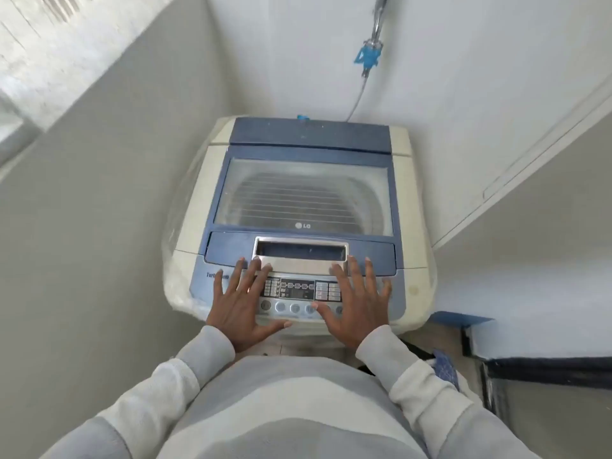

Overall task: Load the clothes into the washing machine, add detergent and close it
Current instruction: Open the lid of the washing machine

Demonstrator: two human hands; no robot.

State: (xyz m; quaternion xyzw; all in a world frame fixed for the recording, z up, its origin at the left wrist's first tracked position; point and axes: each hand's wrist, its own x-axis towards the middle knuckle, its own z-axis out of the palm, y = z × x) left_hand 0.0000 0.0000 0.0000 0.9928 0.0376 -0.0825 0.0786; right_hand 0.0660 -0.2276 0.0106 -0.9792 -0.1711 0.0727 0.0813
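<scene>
Your washing machine [406, 193] stands straight ahead of you, pushed back against the white wall [463, 77]. Its lid [303, 198] is down, and the ribbed drum shows through the clear window. Your left hand [243, 303] lies palm down over the left part of the machine's control panel [298, 291]. Its fingers [253, 276] are straight and fanned apart, with the tips reaching the lid's front edge. Your right hand [356, 303] mirrors it over the right part of the panel, its fingers [354, 274] spread just as wide. Neither hand holds anything. I cannot tell whether the palms press on the panel or hang just above it. The silver handle recess [299, 256] of the lid sits between your two sets of fingertips. Behind the machine a hose [359, 94] with a blue fitting [366, 58] runs down the wall.
</scene>
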